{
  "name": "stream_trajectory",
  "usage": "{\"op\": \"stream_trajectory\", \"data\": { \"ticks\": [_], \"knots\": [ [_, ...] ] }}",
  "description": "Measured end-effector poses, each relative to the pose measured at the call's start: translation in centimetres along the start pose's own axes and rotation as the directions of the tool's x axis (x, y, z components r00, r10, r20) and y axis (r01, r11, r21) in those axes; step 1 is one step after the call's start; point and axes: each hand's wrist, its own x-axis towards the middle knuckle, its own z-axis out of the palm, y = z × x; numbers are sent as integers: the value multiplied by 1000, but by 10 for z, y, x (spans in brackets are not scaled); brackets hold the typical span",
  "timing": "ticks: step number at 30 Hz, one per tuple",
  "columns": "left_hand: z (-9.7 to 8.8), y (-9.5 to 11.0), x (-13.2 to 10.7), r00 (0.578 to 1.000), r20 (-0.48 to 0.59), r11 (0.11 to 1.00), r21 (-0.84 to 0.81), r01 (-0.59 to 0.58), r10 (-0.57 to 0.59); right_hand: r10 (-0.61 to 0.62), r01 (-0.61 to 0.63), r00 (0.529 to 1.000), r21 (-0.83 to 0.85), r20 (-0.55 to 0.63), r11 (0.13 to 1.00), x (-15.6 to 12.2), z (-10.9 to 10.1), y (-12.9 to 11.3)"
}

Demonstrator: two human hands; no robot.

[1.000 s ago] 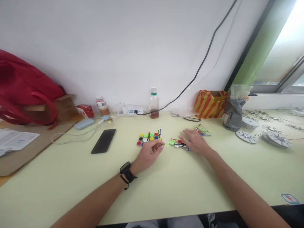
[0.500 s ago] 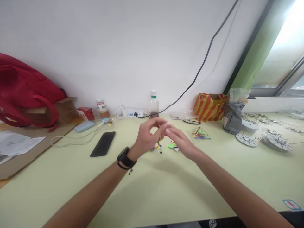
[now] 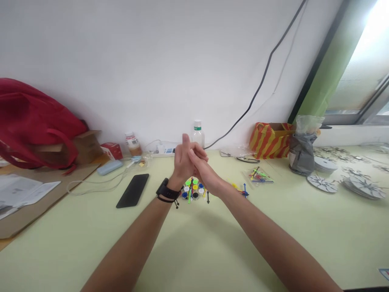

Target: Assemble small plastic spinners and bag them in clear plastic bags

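My left hand [image 3: 181, 162], with a black watch [image 3: 167, 190] on its wrist, is raised over the table with its thumb pointing up. Pressed against it is my right hand [image 3: 206, 170], its thumb lying across the left palm side. The two palms meet and the fingers overlap; no object shows in either hand, though the space between the palms is hidden. Below and behind them lie several small coloured discs [image 3: 195, 195] and a black arrow-shaped piece [image 3: 208, 197], partly covered by the hands. A blue arrow piece [image 3: 244, 188] lies to the right.
On the left are a black phone [image 3: 133, 190], a cable and a red bag [image 3: 33, 117]. Behind stand a clear bottle [image 3: 198, 134] and a striped paper bag [image 3: 267, 140]. A plastic packet [image 3: 259, 176] and stacked grey discs [image 3: 322, 183] lie right.
My hands have gone from touching at the fingertips to lying palm against palm, slightly to the left. The left thumb has lifted upright, and more coloured discs show.
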Motion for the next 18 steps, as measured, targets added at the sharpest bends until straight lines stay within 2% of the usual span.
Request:
{"op": "stream_trajectory", "data": {
  "ticks": [4, 8, 11, 14, 18],
  "knots": [
    [1, -12, -1, 994, -107, 997, 69, -17, 25, -16, 17, 999, -5, 47, 1000, 1, 1, 12],
    [-4, -17, 1, 996, -76, 999, 4, 48, -48, 20, -21, 993, 0, 119, 1000, 0, -3, 13],
    [-9, -13, 3, 987, 100, 988, -75, 136, -128, 46, -50, 991, 30, 124, 998, 1, -11, 7],
    [-13, -5, 4, 933, 307, 970, -91, 224, -186, 74, -80, 989, 41, 129, 996, 1, -16, 1],
    [-13, 5, -2, 871, 463, 983, 6, 184, -166, 123, -125, 980, 1, 156, 992, -1, -18, -1]
  ]
}}
